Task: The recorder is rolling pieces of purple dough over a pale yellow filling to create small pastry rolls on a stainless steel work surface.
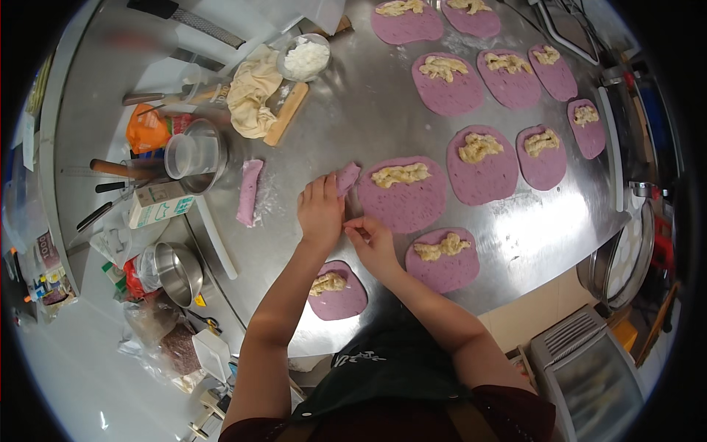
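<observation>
Steel table (353, 118); left hand (320, 210) pinching purple dough edge (347, 177), right hand (374, 243) fingers pressed together

Table (353, 110): you see glossy, smooth metal.
Dough rounds (403, 200): matt, soft purple.
Board (289, 112): wood.
Cloth (252, 92): creased cream fabric.

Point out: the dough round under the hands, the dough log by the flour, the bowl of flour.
dough round (403, 200), head view, bare purple area below the filling.
dough log (249, 193), head view, middle of the log.
bowl of flour (305, 57), head view, on the flour inside.
</observation>
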A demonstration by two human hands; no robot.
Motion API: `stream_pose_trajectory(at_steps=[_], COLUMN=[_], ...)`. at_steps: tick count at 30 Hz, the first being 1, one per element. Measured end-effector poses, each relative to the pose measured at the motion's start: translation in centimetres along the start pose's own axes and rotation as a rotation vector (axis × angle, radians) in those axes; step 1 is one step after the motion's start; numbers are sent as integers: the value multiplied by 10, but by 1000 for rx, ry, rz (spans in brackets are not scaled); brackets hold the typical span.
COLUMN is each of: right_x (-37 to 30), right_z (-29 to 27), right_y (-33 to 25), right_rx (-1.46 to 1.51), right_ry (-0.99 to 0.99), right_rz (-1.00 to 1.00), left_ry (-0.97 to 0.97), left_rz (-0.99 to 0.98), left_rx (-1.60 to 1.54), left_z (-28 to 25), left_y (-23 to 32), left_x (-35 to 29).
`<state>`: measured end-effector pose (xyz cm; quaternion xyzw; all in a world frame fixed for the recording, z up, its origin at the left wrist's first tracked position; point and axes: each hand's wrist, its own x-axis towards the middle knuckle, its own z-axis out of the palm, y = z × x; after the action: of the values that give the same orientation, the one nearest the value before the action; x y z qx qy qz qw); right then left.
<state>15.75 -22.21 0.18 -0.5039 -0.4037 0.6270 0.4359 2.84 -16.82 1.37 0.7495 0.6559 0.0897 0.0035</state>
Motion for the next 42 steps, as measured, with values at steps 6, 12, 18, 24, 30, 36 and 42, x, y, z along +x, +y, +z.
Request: stream_pose_trajectory(at_steps=[6, 12, 18, 24, 30, 36, 42], right_x=[-7, 6, 34, 27, 3, -21, -30], right_z=[-8, -8, 0, -19, -32, -45, -26], right_y=[-7, -10, -21, -58, -61, -76, -86], right_rx=[16, 15, 211, 403, 786, 927, 944], right_ry=[-15, -8, 18, -398, -580, -648, -551], right_rz=[58, 47, -147, 94, 226, 298, 336], left_ry=[-167, -618, -584, -410, 3, 119, 320], left_rz=[-25, -357, -615, -571, -156, -536, -475], left_rx=[-220, -691, -1497, -1500, -623, -1209, -1150], left_z=[-15, -44, -69, -88, -109, -130, -119], left_y=[-14, -46, -34, 16, 44, 67, 74], left_x=[27, 58, 30, -9, -34, -50, -75])
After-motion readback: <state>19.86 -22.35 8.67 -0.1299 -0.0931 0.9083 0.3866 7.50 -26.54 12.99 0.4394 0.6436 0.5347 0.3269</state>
